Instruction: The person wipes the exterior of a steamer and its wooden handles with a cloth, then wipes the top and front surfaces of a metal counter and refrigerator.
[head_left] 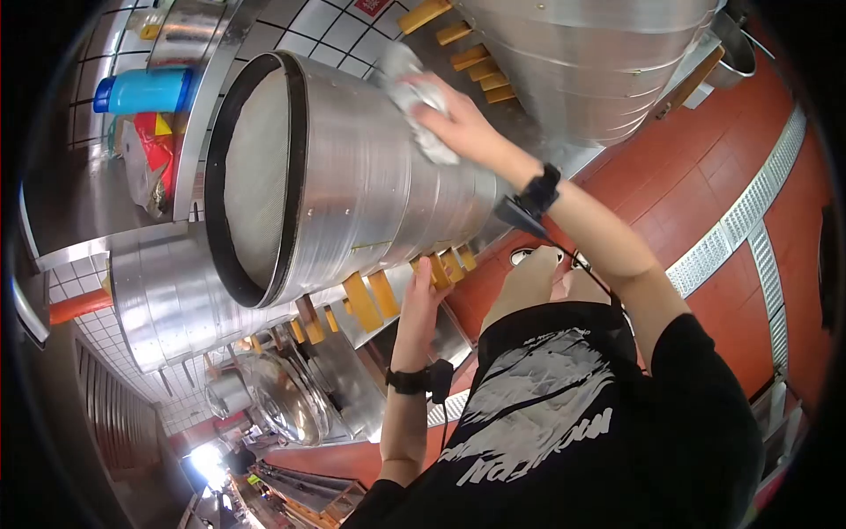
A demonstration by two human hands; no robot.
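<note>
A large metal cylinder with a dark rim and a pale mesh-like end lies tilted across the upper middle, with wooden handles along its lower side. My right hand is closed on a white cloth, which lies against the cylinder's upper side; cloth and fingers are a little blurred. Below the cylinder, my left hand has its fingers closed round one of the wooden handles. Both wrists wear dark bands.
Another big metal cylinder with wooden pieces beside it stands at the top right. A third is at lower left. A blue bottle sits on a shelf at upper left. Red floor with metal drain grates lies right.
</note>
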